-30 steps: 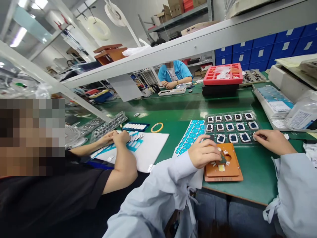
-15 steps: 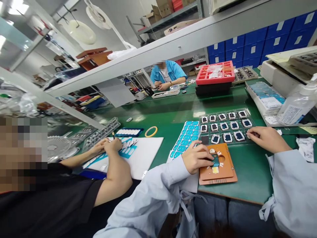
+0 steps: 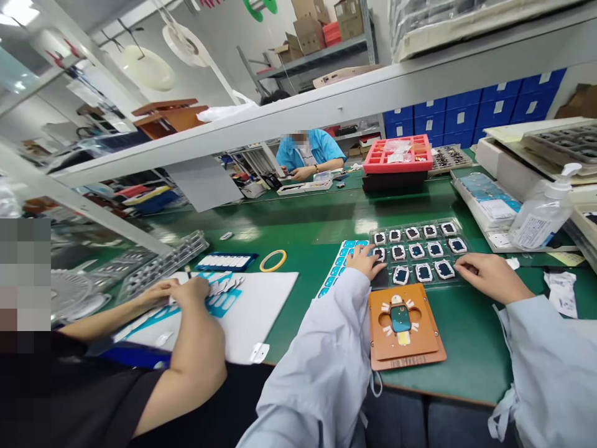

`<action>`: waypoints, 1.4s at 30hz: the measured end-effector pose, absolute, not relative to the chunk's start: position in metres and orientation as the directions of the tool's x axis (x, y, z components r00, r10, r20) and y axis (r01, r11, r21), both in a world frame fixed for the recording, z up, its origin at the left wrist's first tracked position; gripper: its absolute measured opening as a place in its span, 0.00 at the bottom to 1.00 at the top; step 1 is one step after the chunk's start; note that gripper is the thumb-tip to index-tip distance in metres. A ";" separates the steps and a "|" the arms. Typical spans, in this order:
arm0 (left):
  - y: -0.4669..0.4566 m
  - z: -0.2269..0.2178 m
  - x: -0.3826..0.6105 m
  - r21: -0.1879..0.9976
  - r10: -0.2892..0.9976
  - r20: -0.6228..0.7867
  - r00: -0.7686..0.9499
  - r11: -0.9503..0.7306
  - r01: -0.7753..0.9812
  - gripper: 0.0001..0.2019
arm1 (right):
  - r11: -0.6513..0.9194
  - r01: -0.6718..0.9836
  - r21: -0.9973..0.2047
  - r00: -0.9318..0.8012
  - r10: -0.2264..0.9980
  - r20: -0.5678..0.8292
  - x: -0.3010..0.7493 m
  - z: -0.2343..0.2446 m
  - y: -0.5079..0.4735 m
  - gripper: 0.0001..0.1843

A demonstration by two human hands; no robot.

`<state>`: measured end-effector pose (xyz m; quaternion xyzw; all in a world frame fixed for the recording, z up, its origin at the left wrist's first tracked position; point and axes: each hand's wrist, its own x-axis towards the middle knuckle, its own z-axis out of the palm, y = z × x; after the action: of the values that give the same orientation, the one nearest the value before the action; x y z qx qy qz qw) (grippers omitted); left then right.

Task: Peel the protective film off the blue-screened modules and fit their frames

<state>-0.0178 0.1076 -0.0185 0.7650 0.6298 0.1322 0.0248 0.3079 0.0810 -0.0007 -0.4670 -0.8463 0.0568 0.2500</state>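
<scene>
Resting by the near edge of the worktop (image 3: 476, 339), the fixture (image 3: 389, 345) cradles a teal piece (image 3: 400, 318); beyond, at opposite edges of the tray (image 3: 434, 271), my left hand (image 3: 366, 261) spreads, my right hand (image 3: 487, 274) curls, grip unclear; bumps could unseat parts (image 3: 444, 269).

The left hand (image 3: 366, 261) hides part of the blue sticker sheet (image 3: 334, 272) beneath it and the clear tray's (image 3: 412, 275) near-side edge. Whether the right hand (image 3: 489, 274) pinches anything is too small to tell; right of it, the pump bottle's label (image 3: 534, 224) is unreadable.
</scene>
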 end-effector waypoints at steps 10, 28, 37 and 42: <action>0.093 -0.007 -0.017 0.501 0.799 0.494 0.343 -0.583 0.640 0.08 | 0.813 0.398 -0.425 -0.570 0.582 0.580 0.247 0.006 0.050 0.08; 0.058 0.018 0.008 0.727 0.680 0.618 0.394 -0.685 0.043 0.12 | 0.761 0.445 -0.472 -0.785 0.585 0.204 0.235 0.030 0.007 0.40; 0.039 0.018 0.026 0.790 0.666 0.545 0.510 -0.611 -0.046 0.14 | 0.740 0.256 -0.622 -0.375 0.669 0.642 0.234 0.017 0.010 0.15; 0.039 0.012 0.027 0.614 0.521 0.647 0.557 -0.789 0.024 0.14 | 0.610 0.173 -0.773 -0.337 0.774 0.536 0.242 0.023 0.017 0.06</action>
<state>0.0272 0.0395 0.0125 0.8362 0.1631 0.4417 0.2813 0.2419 0.0169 0.0227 -0.3134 -0.7560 0.3112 0.4832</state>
